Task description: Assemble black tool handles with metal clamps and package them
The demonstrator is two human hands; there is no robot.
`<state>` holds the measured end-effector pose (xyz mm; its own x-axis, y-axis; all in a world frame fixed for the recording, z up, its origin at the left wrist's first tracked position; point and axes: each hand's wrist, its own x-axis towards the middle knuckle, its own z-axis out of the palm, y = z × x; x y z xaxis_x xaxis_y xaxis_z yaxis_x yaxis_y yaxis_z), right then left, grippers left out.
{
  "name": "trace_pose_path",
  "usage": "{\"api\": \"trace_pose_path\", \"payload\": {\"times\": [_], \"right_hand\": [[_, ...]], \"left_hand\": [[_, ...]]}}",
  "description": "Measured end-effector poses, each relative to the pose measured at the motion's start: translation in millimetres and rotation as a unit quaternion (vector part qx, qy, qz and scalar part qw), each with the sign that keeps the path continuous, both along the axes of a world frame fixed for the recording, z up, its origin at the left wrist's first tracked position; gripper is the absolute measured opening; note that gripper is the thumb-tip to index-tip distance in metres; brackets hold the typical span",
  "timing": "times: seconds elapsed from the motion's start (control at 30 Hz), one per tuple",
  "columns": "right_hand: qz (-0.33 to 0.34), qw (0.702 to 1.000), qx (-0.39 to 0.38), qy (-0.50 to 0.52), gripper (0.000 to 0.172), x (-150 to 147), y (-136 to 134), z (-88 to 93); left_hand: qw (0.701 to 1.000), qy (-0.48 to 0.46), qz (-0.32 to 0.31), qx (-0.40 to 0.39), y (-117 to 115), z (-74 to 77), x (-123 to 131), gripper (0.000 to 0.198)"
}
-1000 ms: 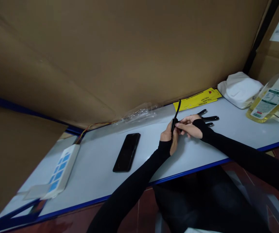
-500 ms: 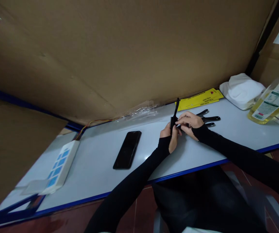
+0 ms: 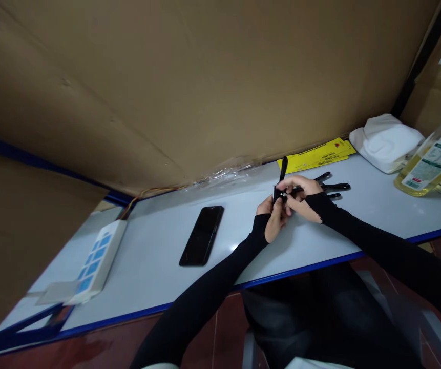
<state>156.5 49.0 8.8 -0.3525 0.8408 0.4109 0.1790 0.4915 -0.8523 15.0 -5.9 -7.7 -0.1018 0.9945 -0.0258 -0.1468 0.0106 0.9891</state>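
My left hand (image 3: 273, 216) is closed round a small black-handled tool (image 3: 283, 169), which stands with its thin handle pointing up and away. Its head is dark and broad, with a pale glint on it; the exact kind is hard to make out. Fingers of my right hand (image 3: 305, 196) are bent in and pinch at that head, beside my left thumb, partly hiding it. Just right of my right hand, several similar black-handled tools (image 3: 337, 187) lie fanned out on the table, their other ends covered by the hand.
A black phone (image 3: 202, 236) lies on the grey table (image 3: 147, 256) to the left. Further left is a white power strip (image 3: 99, 261). Along the cardboard wall are clear plastic wrap (image 3: 228, 177) and yellow cards (image 3: 316, 155). A white cloth bundle (image 3: 385, 141) and a bottle (image 3: 431, 161) stand right.
My right hand has come in closer over the head of the tool, its fingers bending onto it. The tool has turned slightly, and both hands have shifted a little to the right.
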Motion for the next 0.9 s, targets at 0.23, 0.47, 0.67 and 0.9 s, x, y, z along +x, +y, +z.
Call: {"api": "trace_pose_path", "payload": {"times": [0.23, 0.47, 0.67, 0.9], "right_hand": [[-0.023, 0.995, 0.074, -0.066, 0.025, 6.9, 7.7, -0.3], [-0.001, 0.983, 0.156, -0.098, 0.019, 7.8, 8.3, -3.1], [-0.026, 0.982, 0.166, -0.089, 0.045, 8.1, 7.4, -2.0], [-0.013, 0.989, 0.136, -0.050, 0.026, 15.2, 4.2, 8.9]], "left_hand": [[0.999, -0.023, -0.009, -0.021, 2.3, 0.5, -3.5, 0.052], [0.999, -0.032, -0.001, -0.021, 1.0, 4.4, -2.4, 0.053], [0.999, -0.044, 0.015, -0.012, 1.2, 1.7, -5.1, 0.050], [0.999, -0.040, -0.011, -0.011, -11.6, 1.9, 8.2, 0.048]]}}
